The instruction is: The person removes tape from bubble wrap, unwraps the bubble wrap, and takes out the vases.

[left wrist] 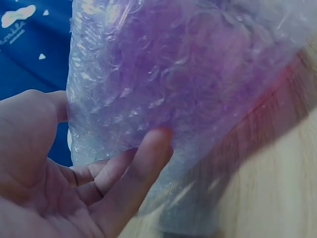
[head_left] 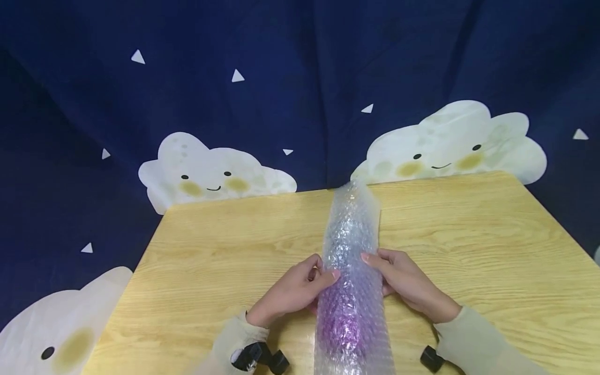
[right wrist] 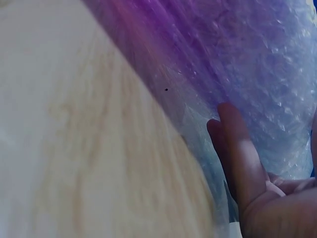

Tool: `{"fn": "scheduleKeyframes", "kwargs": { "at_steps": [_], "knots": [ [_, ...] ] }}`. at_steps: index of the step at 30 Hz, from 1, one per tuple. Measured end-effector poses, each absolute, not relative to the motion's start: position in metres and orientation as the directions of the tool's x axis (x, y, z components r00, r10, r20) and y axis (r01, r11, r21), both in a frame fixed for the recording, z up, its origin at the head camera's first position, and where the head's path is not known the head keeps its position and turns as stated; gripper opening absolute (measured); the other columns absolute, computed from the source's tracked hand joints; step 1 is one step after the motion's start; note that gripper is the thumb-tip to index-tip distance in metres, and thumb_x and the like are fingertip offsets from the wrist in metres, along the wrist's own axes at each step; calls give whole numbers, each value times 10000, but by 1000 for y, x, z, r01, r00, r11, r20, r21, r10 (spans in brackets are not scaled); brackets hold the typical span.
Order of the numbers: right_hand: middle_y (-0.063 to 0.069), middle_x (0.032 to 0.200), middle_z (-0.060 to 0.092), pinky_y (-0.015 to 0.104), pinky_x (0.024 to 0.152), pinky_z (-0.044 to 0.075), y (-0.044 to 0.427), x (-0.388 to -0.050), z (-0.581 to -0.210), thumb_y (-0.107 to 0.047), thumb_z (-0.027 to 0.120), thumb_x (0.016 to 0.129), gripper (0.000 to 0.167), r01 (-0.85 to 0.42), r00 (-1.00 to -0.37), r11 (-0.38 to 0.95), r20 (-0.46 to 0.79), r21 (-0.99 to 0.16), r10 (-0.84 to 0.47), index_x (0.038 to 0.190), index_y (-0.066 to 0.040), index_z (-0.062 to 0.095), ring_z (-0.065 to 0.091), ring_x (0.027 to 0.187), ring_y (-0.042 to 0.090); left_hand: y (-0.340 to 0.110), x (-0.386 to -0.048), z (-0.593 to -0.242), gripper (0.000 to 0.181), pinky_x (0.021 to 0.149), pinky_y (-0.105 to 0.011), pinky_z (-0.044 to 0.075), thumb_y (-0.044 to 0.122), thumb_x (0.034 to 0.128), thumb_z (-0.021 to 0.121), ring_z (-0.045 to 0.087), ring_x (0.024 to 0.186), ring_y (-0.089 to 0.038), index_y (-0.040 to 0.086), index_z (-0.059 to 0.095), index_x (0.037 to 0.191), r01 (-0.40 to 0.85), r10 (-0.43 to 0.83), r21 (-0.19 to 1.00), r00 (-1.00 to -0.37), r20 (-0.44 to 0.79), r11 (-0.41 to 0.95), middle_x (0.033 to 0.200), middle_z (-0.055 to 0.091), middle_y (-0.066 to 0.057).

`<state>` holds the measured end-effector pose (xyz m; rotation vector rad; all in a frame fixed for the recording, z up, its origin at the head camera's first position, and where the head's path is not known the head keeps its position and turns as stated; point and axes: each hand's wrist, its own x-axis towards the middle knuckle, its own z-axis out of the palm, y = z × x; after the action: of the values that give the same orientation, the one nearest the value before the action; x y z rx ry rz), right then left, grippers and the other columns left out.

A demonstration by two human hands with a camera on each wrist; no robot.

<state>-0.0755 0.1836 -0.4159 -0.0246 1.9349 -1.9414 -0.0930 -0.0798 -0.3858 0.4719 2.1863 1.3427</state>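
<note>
Bubble wrap [head_left: 351,234]: you had it lengthwise over the middle of the desk [head_left: 225,245], between your two grips. Its near end ran out of the head view at the bottom; its far end overlapped the desk's back edge in that view, and whether it touched there could not be told.
Purple content [head_left: 344,320]: it showed through the near half of the bubble wrap, strongest toward your end, fading to a bluish silver farther off. Its form was blurred by the bubbles.
Left grip [head_left: 295,289]: pinching the bubble wrap at its left edge, your thumb on the upper face, your fingers [left wrist: 143,163] reaching beneath. The left wrist view showed fingertips against the underside.
Right grip [head_left: 414,284]: pinching the bubble wrap at its right edge, slightly farther from you than the left, thumb on top, other fingers [right wrist: 242,153] partly hidden at the side and below.
Shadow: the left wrist view caught a dark patch on the wood beside the bubble wrap, with a pinkish-red tint near the edge.
Sleeves: you wore pale cuffs, the left sleeve [head_left: 229,336] and right sleeve [head_left: 478,338] on either side of the bubble wrap's near half, a black device by each cuff.
Curtain [head_left: 281,31]: dark blue, beyond the bubble wrap's far end, printed with white triangles and smiling clouds; one cloud [head_left: 213,164] sat left of that end, another [head_left: 447,140] to its right.
</note>
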Motion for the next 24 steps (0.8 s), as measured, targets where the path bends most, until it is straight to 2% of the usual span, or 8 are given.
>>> {"fn": "scheduleKeyframes", "kwargs": {
  "at_steps": [8,15,19,24],
  "knots": [
    [39,946,784,465,737,653,186,-77,-420,-370,541,1079,641,272,-909,27,-266,-962,-321,1424,161,444,785,780,192,-81,-93,-393,408,536,-442,610,521,997,627,563,494,-148,131,515,953,40,540,899,-811,-226,436,676,485,49],
    [33,961,778,459,748,652,188,-81,-420,-379,518,1088,671,267,-900,34,-262,-963,-349,1468,162,405,783,788,184,-79,-95,-391,404,519,-443,609,496,990,649,587,476,-160,118,507,987,14,547,911,-803,-236,413,705,504,26],
    [-22,920,757,387,715,658,190,-83,-422,-380,501,1095,682,254,-896,49,-254,-966,-364,1511,144,369,745,739,109,-78,-96,-395,405,507,-469,609,492,987,656,585,463,-168,114,512,1009,-9,553,922,-798,-240,387,708,526,21],
    [-85,811,697,298,661,635,192,-84,-426,-374,482,1103,638,248,-893,69,-256,-966,-370,1481,136,427,669,666,40,-76,-96,-399,402,507,-497,604,483,985,664,579,440,-167,117,498,982,-26,558,932,-795,-239,361,660,482,48]
  ]
}}
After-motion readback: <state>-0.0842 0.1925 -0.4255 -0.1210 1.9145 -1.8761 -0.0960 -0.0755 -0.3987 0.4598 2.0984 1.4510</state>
